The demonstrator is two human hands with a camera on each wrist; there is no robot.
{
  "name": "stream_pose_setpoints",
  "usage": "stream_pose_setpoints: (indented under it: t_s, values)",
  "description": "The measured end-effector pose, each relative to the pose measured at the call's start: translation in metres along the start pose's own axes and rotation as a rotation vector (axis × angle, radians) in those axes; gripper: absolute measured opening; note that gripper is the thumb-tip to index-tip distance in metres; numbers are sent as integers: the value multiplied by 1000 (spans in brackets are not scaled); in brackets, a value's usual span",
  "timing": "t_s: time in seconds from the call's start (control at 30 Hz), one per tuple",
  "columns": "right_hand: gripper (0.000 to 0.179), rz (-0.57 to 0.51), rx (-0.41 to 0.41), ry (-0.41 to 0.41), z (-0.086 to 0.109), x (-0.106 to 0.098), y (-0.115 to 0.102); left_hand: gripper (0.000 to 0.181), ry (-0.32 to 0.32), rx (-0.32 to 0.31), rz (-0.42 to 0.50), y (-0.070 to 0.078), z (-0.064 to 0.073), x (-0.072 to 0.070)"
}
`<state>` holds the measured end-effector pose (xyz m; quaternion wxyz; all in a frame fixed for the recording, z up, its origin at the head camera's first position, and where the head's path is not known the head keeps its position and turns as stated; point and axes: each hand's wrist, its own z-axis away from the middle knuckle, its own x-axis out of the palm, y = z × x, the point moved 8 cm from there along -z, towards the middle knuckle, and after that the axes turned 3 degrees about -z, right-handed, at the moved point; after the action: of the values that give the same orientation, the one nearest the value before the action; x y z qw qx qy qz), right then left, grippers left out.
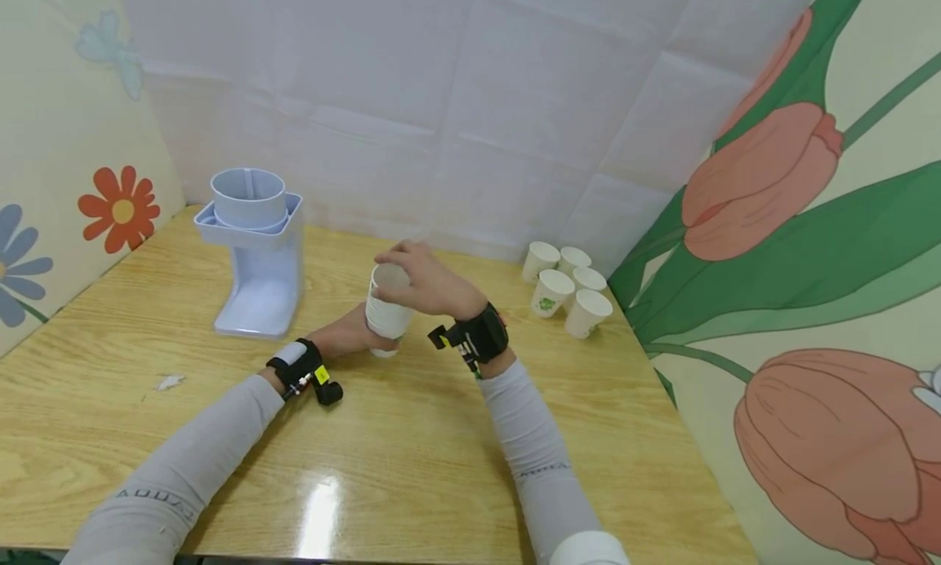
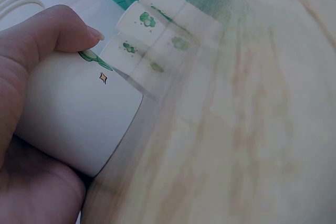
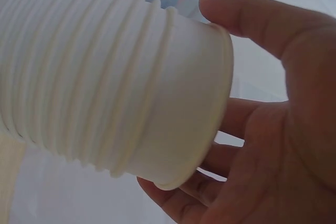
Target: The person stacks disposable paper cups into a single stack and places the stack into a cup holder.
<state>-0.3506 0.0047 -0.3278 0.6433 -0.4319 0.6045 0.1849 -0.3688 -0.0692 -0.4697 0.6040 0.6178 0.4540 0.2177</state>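
Observation:
A stack of white paper cups [image 1: 388,316] stands upright near the middle of the wooden table. My left hand [image 1: 351,335] grips it low down; in the left wrist view, thumb and fingers curl round the lowest cup [image 2: 79,108], which has a small green print. At the top, my right hand [image 1: 430,283] holds the uppermost cup [image 3: 191,93] by its rim, thumb on one side and fingers on the other. That cup's rim sits farther from its neighbour than the closely spaced rims below.
A light blue plastic stand [image 1: 268,283] with a round holder on top stands at the back left. Several single paper cups [image 1: 551,291] are grouped at the back right, by the tulip-patterned wall. A small white scrap [image 1: 171,382] lies on the table [image 1: 412,475] at left.

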Motion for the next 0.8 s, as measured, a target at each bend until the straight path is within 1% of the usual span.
stream_pose_setpoints:
  t_s: [0.27, 0.5, 0.8]
  values:
    - [58, -7, 16, -44, -4, 7, 3, 71, 5, -9, -17, -3, -1, -1]
    - [56, -47, -14, -98, -8, 17, 9, 71, -3, -9, -26, -3, 0, -2]
    - [57, -120, 25, -120, -10, 23, 19, 72, 15, -23, -28, -3, -1, -2]
